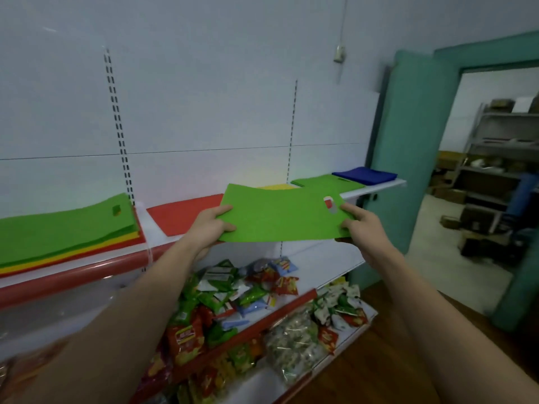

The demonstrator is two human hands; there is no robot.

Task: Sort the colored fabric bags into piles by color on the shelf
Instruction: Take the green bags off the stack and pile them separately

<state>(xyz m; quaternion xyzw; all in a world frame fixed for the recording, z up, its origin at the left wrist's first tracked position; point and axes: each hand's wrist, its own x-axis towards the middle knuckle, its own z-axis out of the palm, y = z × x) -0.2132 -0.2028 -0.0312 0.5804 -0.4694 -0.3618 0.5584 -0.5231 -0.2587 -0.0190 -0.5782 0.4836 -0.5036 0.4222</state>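
— What do we hold above the shelf (376, 190)?
— A green bag (280, 217), flat, pinched between our left hand (208, 227) at nine o'clock and right hand (360, 225) at three; the red bag (183, 215) lies beneath.

One view only — a wide-angle camera worn on the person's head, looking forward and slightly down over both forearms at the shelf (376, 190), which runs from lower left to mid right. It stands close, within arm's reach of the shelf edge. At far right the view takes in an open doorway (478, 170) — straight lines bow near the frame edges
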